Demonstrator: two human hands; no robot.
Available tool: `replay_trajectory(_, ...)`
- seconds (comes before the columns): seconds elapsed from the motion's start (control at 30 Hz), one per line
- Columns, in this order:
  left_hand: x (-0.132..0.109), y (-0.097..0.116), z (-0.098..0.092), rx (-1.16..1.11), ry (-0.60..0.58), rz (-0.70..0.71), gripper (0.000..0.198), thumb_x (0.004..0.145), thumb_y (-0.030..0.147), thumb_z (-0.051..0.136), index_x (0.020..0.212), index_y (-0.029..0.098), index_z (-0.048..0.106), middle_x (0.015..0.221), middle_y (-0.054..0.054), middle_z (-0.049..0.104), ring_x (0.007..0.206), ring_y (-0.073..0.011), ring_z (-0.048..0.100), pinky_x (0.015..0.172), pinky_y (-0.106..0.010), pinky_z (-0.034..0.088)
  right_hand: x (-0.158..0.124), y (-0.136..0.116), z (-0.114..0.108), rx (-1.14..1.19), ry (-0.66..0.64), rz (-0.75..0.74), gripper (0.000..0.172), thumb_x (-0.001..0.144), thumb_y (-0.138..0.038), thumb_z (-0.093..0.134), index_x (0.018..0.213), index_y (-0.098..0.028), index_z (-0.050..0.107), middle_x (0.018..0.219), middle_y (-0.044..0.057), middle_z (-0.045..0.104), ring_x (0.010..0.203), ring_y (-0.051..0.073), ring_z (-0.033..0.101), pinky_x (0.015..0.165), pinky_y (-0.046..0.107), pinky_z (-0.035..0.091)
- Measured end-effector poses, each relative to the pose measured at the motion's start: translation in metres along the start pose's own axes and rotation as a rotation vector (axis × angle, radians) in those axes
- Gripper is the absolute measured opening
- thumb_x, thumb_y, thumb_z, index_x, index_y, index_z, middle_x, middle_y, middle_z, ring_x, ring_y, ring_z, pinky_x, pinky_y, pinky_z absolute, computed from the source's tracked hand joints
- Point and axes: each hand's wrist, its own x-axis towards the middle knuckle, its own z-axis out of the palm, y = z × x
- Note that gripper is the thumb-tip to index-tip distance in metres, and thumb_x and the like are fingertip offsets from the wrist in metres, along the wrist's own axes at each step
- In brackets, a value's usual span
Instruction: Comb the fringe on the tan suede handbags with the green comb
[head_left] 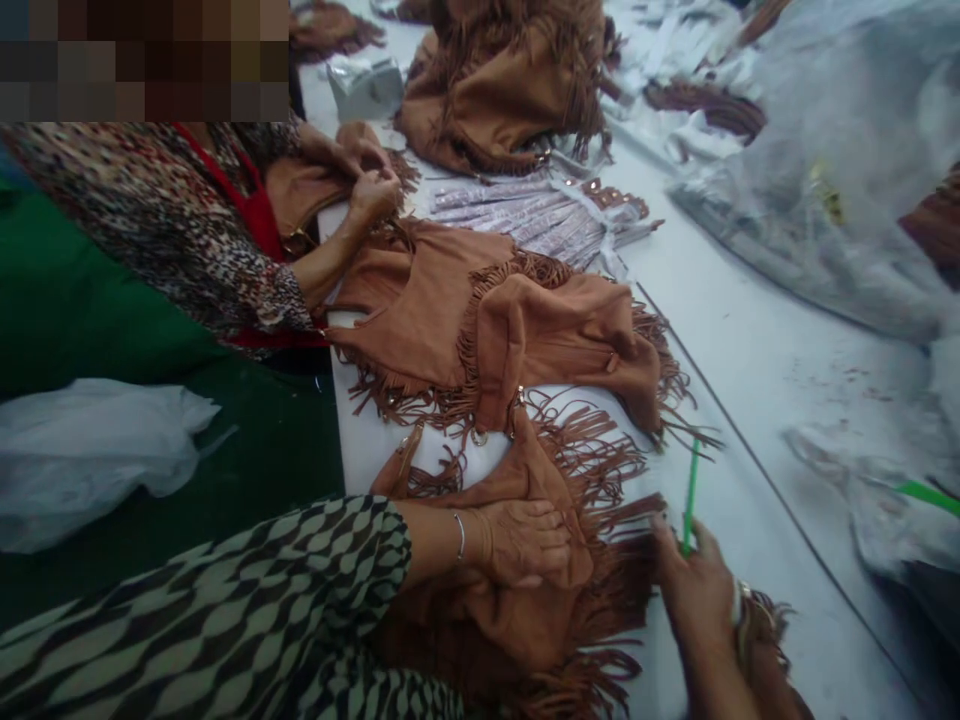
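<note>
My left hand (525,542) lies flat, fingers extended, on a brown suede-like fringed bag (517,625) at the table's near edge. The strands fan out to the right from under it. A thin green stick (691,495) stands up from my closed right hand (697,590), just beyond the ends of the fringe (626,570). Whether those fingers also touch the strands, I cannot tell. Beyond my left hand lies another brown fringed bag (435,305) with metal fittings.
Across the left side, a co-worker's hands (371,180) work at a brown piece. Bundled wrapped strips (517,215) and a heap of brown fringed bags (510,90) lie farther back. Clear plastic bags (840,200) cover the right side. A dark seam line crosses the white table (750,350).
</note>
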Motion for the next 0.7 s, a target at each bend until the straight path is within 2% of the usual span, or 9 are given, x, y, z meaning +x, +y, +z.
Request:
replay_trajectory(0.13, -0.003, 0.006, -0.008, -0.101, 0.119, -0.01, 0.04, 0.078, 0.043, 0.053, 0.103, 0.012, 0.058, 0.113, -0.011, 0.062, 0.114, -0.0256, 0.049, 0.105, -0.041, 0.03, -0.077, -0.016, 0.031, 0.088, 0.03, 0.017, 0.081, 0.074, -0.067, 0.035, 0.13, -0.01, 0.049, 0.12, 0.018, 0.059, 0.097, 0.034, 0.06, 0.078, 0.04, 0.046)
replay_trajectory(0.23, -0.01, 0.014, -0.021, -0.222, 0.382, -0.121, 0.038, 0.08, 0.045, 0.052, 0.103, 0.015, 0.057, 0.114, -0.009, 0.062, 0.12, -0.0237, 0.046, 0.106, -0.04, 0.031, -0.111, -0.017, 0.045, 0.177, 0.06, 0.07, 0.079, 0.075, -0.065, 0.039, 0.133, -0.012, 0.047, 0.128, 0.017, 0.054, 0.106, 0.034, 0.056, 0.082, 0.039, 0.044)
replay_trajectory(0.3, -0.015, 0.014, -0.031, -0.316, 0.589, -0.419, 0.032, 0.079, 0.04, 0.054, 0.101, 0.016, 0.056, 0.113, -0.01, 0.061, 0.116, -0.0228, 0.048, 0.103, -0.039, 0.034, -0.121, -0.012, 0.048, 0.298, 0.052, 0.099, 0.079, 0.072, -0.063, 0.046, 0.131, -0.012, 0.049, 0.124, 0.015, 0.057, 0.106, 0.031, 0.056, 0.085, 0.037, 0.044)
replay_trajectory(0.37, -0.016, 0.007, -0.041, -0.459, 0.707, -0.864, 0.036, 0.075, 0.038, 0.059, 0.103, 0.015, 0.053, 0.111, -0.012, 0.06, 0.109, -0.0233, 0.052, 0.097, -0.038, 0.039, -0.126, -0.009, 0.048, 0.395, -0.026, 0.129, 0.08, 0.066, -0.06, 0.053, 0.127, -0.008, 0.052, 0.107, 0.014, 0.066, 0.095, 0.028, 0.06, 0.082, 0.034, 0.046)
replay_trajectory(0.43, -0.014, -0.006, -0.049, -0.679, 0.674, -1.246, 0.049, 0.07, 0.043, 0.065, 0.106, 0.014, 0.05, 0.106, -0.013, 0.06, 0.102, -0.0247, 0.056, 0.089, -0.037, 0.044, -0.128, -0.01, 0.047, 0.436, -0.108, 0.138, 0.081, 0.061, -0.056, 0.055, 0.122, -0.004, 0.055, 0.089, 0.012, 0.068, 0.083, 0.027, 0.062, 0.077, 0.034, 0.048)
replay_trajectory(0.5, -0.008, -0.019, -0.054, -0.94, 0.6, -1.437, 0.06, 0.062, 0.05, 0.072, 0.105, 0.014, 0.05, 0.102, -0.012, 0.061, 0.099, -0.0267, 0.057, 0.084, -0.036, 0.046, -0.131, -0.014, 0.048, 0.44, -0.115, 0.112, 0.081, 0.058, -0.052, 0.056, 0.122, -0.002, 0.055, 0.086, 0.012, 0.068, 0.079, 0.026, 0.062, 0.075, 0.034, 0.048)
replay_trajectory(0.57, 0.0, -0.027, -0.058, -1.19, 0.613, -1.464, 0.058, 0.056, 0.047, 0.077, 0.097, 0.015, 0.052, 0.099, -0.011, 0.062, 0.099, -0.0274, 0.057, 0.083, -0.034, 0.046, -0.138, -0.018, 0.049, 0.456, -0.066, 0.075, 0.08, 0.058, -0.048, 0.055, 0.124, -0.003, 0.054, 0.093, 0.012, 0.068, 0.083, 0.026, 0.061, 0.076, 0.033, 0.048)
replay_trajectory(0.63, 0.006, -0.027, -0.062, -1.362, 0.676, -1.413, 0.05, 0.055, 0.037, 0.079, 0.092, 0.015, 0.054, 0.097, -0.01, 0.062, 0.1, -0.0262, 0.057, 0.082, -0.031, 0.047, -0.147, -0.018, 0.049, 0.482, -0.027, 0.05, 0.075, 0.059, -0.049, 0.055, 0.121, -0.006, 0.057, 0.095, 0.011, 0.068, 0.085, 0.025, 0.061, 0.075, 0.032, 0.048)
replay_trajectory(0.7, 0.009, -0.018, -0.064, -1.453, 0.714, -1.35, 0.045, 0.056, 0.027, 0.078, 0.091, 0.014, 0.054, 0.095, -0.008, 0.063, 0.096, -0.0234, 0.059, 0.081, -0.029, 0.048, -0.159, -0.011, 0.047, 0.5, -0.017, 0.077, 0.06, 0.063, -0.054, 0.055, 0.103, -0.012, 0.065, 0.08, 0.007, 0.069, 0.076, 0.023, 0.061, 0.066, 0.03, 0.049)
